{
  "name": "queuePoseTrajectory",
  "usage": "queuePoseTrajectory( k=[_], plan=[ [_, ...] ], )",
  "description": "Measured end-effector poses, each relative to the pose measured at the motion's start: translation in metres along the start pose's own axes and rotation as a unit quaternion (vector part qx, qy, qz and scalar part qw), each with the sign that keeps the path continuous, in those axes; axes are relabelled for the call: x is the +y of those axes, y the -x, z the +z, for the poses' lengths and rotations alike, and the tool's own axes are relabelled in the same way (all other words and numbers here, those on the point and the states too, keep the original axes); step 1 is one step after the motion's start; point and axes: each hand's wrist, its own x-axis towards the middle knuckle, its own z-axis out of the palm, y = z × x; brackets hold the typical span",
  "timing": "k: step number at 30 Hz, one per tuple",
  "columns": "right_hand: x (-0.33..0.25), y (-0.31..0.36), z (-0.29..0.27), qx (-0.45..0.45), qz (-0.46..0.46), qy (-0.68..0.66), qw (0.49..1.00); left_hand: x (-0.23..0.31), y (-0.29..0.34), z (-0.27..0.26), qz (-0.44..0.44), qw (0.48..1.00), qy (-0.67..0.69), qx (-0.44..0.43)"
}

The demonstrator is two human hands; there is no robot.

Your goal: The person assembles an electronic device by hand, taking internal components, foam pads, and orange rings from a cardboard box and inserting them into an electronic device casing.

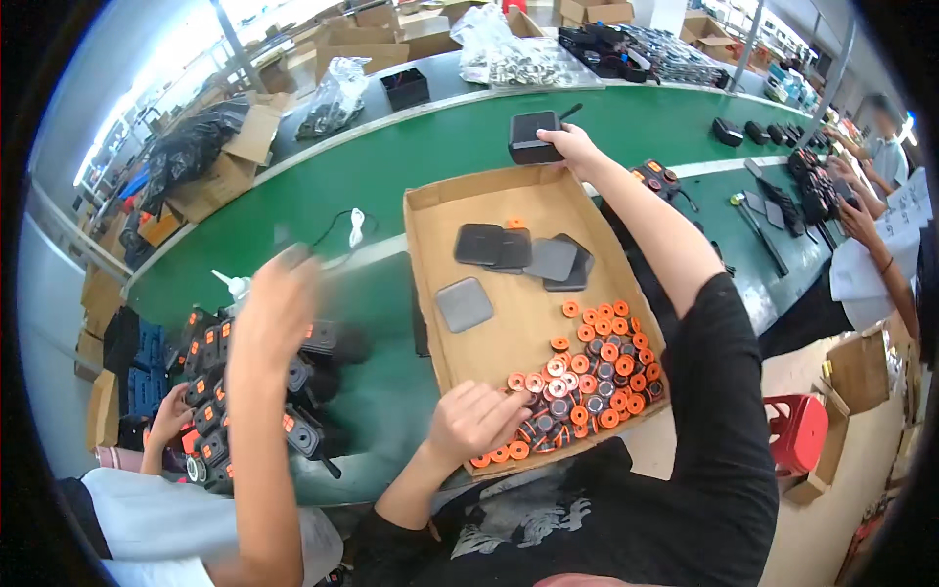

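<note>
Gripping black box [534, 139] in your right hand [575, 149] | your left hand [476, 421] at orange discs [587, 383], can't tell grip | co-worker's white garment [902, 210]: lettering unreadable

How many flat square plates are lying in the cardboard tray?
5 visible. One lone plate lies toward the left side of the tray. Beyond it, four overlap, left to right: black plate, second black plate, grey plate, last black plate. More may be hidden underneath.
</note>
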Motion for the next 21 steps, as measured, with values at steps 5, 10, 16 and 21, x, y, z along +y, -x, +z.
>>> queuePoseTrajectory(
  k=[5,10,16,21],
  plan=[
    [0.032,-0.062,0.051,0.099,-0.126,0.208,0.965,-0.004,0.006,0.000,0.061,0.996,-0.071,0.004],
    [0.046,-0.077,0.067,0.064,-0.117,0.372,0.918,-0.006,0.000,-0.001,0.039,0.991,-0.125,0.031],
    [0.037,-0.044,0.067,0.102,-0.430,0.461,0.770,-0.015,-0.010,-0.033,-0.162,0.948,-0.268,0.059],
    [0.000,0.089,0.066,-0.221,-0.419,0.444,0.761,-0.032,0.003,-0.088,-0.341,0.818,-0.444,-0.136]
  ],
)
